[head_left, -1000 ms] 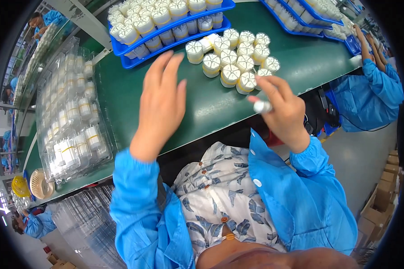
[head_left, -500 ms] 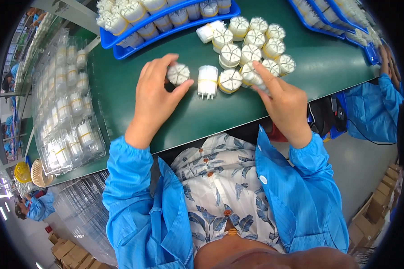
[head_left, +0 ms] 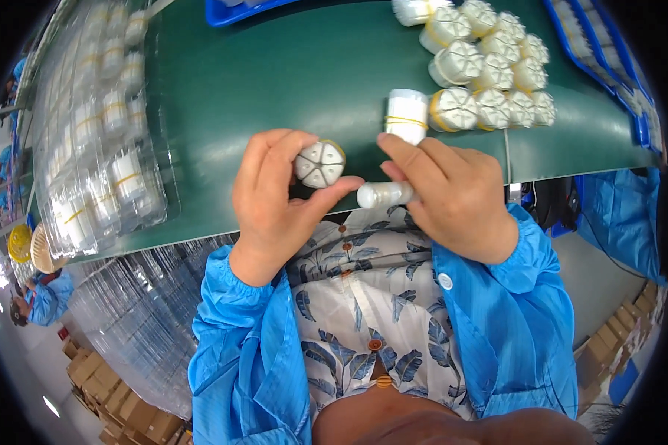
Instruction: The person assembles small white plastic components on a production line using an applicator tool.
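Note:
My left hand (head_left: 271, 196) is closed round a bundle of white wedge-shaped plastic parts (head_left: 320, 165), its round, six-part end turned up and a yellow band at its side. Close beside it, my right hand (head_left: 456, 189) grips a short pale cylinder (head_left: 382, 195) between thumb and fingers; its exact kind is unclear. The cylinder points toward my left thumb. Just beyond my right fingers, another white banded bundle (head_left: 407, 111) lies on its side. Right of it, several similar bundles (head_left: 455, 109) stand grouped with their segmented ends up.
Clear plastic trays (head_left: 96, 148) filled with white banded parts lie at the left of the green table (head_left: 274, 81). Blue bins stand at the far edge (head_left: 237, 11) and far right (head_left: 608, 67). The table's near edge runs just below my hands.
My left hand has drawn the bundle nearer my body. My right hand has left the grouped bundles and come toward my left hand with the pale cylinder. The whole view has shifted.

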### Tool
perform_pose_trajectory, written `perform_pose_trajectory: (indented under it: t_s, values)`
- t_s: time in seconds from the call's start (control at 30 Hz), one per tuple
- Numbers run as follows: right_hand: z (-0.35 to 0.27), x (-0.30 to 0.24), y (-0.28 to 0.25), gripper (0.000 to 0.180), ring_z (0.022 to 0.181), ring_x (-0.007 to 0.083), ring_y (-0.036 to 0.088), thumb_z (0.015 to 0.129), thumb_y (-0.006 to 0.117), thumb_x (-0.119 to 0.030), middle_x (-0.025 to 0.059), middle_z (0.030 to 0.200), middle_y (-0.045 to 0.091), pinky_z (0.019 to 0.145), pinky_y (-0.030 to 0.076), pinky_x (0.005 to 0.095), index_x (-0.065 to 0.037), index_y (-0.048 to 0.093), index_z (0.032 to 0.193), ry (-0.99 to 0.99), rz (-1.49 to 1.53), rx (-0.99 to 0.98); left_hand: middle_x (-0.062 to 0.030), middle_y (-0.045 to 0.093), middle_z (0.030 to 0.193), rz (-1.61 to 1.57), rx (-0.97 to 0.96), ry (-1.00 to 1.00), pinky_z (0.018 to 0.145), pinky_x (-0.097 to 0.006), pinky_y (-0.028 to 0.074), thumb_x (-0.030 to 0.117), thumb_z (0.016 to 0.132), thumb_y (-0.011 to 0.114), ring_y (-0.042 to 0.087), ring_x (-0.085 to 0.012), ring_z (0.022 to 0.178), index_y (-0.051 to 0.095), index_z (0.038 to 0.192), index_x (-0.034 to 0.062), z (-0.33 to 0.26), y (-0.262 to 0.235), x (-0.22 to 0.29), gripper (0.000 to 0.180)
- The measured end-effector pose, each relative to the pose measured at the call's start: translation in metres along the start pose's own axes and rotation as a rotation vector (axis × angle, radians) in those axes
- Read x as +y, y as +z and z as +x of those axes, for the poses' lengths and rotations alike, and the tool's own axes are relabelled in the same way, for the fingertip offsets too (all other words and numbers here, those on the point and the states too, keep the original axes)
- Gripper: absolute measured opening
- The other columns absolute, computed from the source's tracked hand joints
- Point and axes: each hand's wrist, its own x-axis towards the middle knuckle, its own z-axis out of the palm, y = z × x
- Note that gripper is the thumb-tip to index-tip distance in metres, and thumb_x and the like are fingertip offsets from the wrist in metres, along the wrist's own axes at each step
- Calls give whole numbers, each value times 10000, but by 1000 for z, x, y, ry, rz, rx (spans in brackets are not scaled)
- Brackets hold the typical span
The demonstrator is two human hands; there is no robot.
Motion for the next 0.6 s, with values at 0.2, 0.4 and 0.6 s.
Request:
perform_pose_trajectory:
  t_s: [0.2,0.4,0.6]
  values:
    - [11,-8,-8,149,517,202,542,806,725,-95,70,655,580,458,429,296,-21,634,898,-106,404,185,-107,582,954,-134,31,138,663,-341,508,124,592,903,596,-260,811,632,1076,22,-5,1,-12,564]
    - [28,-27,0,343,512,163,473,997,506,-306,72,612,507,440,406,295,-72,460,751,55,856,421,-114,595,973,-168,-15,156,689,-360,490,132,583,895,589,-282,829,639,1079,19,-12,8,-12,569]
    - [45,-11,6,320,515,153,454,1003,486,-255,73,607,500,439,356,291,-69,450,745,-40,1022,227,-114,600,969,-209,-14,206,700,-367,484,133,572,884,582,-289,835,643,1094,12,-8,8,-12,588]
